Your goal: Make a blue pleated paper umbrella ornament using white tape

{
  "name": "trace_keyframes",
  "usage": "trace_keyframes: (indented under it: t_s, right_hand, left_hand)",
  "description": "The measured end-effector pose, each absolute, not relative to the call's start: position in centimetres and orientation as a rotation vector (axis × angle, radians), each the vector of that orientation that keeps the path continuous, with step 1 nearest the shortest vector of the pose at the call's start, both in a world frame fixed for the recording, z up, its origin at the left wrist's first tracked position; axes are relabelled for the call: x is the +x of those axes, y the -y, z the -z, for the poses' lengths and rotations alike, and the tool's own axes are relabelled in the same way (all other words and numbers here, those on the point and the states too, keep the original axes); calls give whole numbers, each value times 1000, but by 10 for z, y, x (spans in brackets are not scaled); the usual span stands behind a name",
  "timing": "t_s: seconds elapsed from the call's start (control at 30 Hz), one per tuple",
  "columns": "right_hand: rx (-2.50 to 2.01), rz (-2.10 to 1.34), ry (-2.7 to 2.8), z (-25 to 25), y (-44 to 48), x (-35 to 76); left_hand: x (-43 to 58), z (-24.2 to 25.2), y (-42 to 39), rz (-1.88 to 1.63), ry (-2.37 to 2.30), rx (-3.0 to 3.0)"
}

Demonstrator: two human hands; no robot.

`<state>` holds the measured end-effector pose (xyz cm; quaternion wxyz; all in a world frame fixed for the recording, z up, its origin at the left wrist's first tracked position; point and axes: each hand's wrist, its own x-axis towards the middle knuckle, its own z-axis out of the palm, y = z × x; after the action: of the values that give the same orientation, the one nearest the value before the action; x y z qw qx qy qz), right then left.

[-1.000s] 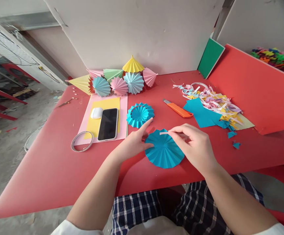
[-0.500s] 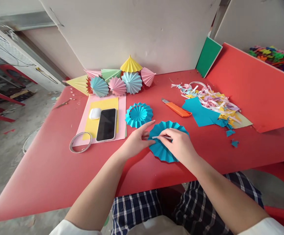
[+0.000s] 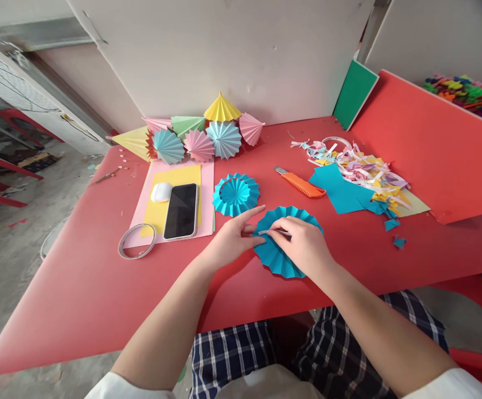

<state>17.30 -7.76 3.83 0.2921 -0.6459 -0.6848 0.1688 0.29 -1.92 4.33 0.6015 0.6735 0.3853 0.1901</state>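
A pleated blue paper disc (image 3: 284,257) lies on the red table (image 3: 99,288) in front of me. My right hand (image 3: 303,244) rests on top of it, fingers pinched on a thin white strip (image 3: 272,232) laid across the disc's left part. My left hand (image 3: 230,238) touches the disc's left edge, index finger stretched out, other fingers curled against the paper. A second blue pleated rosette (image 3: 236,194) with a raised rim sits just behind my left hand.
A phone (image 3: 181,210) and white earbud case (image 3: 161,192) lie on yellow and pink sheets. A tape ring (image 3: 137,241) sits at front left. An orange utility knife (image 3: 303,186), blue paper and a scrap pile (image 3: 361,172) lie to the right. Several paper fans (image 3: 201,141) line the back wall.
My right hand came down and left with the white strip, from above the disc's far edge onto its left part. The disc now lies partly under that hand.
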Motion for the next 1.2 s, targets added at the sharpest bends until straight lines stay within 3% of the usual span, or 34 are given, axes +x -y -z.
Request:
trace_keyframes:
  t_s: [0.67,1.2]
  right_hand:
    - [-1713,-91,1942,-35,80,171]
    - [-1754,-132,1932,-35,78,171]
  left_hand:
    - [4,-40,20,-479,-917,1683]
    - [6,-45,27,-449,-902,1636]
